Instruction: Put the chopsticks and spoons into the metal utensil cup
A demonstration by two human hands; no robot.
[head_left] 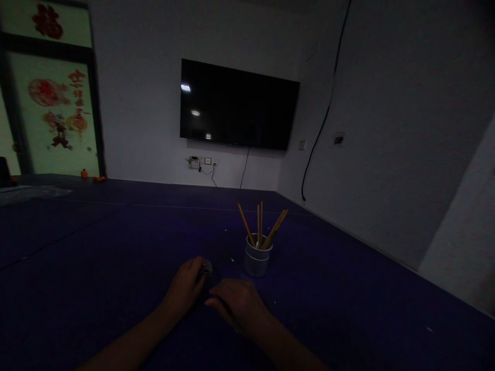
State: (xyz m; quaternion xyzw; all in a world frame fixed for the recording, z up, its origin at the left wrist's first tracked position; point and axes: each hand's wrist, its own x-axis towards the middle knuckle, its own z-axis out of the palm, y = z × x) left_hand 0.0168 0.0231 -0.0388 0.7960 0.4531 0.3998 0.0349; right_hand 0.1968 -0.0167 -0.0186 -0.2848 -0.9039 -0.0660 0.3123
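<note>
Two-hand handling in progress; small object at the left fingers, cup of sticks at one o'clock.

The left hand [184, 285] has its fingers closed on a small, partly translucent object [208, 267], too dark to identify. The right hand [244, 307] is just beside it, at four o'clock from the object, with fingers curled and thumb near the index; whether they grip anything cannot be told. Status: several thin wooden sticks [259, 224] stand, leaning apart, in the grey cup [256, 262], which is upright on the purple surface [154, 232], untouched by either hand. The small object is outside the cup. By judgement, work on it is unfinished; the remaining amount cannot be determined. A white scrap [232, 259] lies at nine o'clock from the cup.
</note>
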